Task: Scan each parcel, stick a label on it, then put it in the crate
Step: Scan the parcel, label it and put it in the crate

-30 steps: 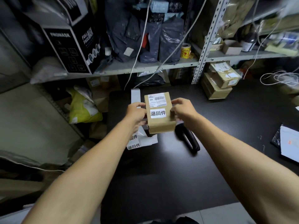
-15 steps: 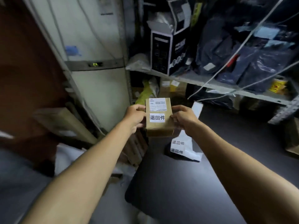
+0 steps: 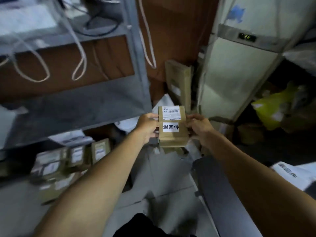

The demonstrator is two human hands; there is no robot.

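You've swung left off the counter | both hands, left (image 3: pixel 148 127) and right (image 3: pixel 198 129), grip the labelled parcel (image 3: pixel 172 129) | crate next (boxes (image 3: pixel 71 159) below-left)

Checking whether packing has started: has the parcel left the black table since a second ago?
Yes. The parcel, held by both hands, has swung left off the table, past the white cabinet.

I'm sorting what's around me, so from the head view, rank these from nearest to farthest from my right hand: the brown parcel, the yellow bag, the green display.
1. Brown parcel: held in the right hand.
2. Yellow bag: right, on the floor.
3. Green display: upper right, on the white cabinet.
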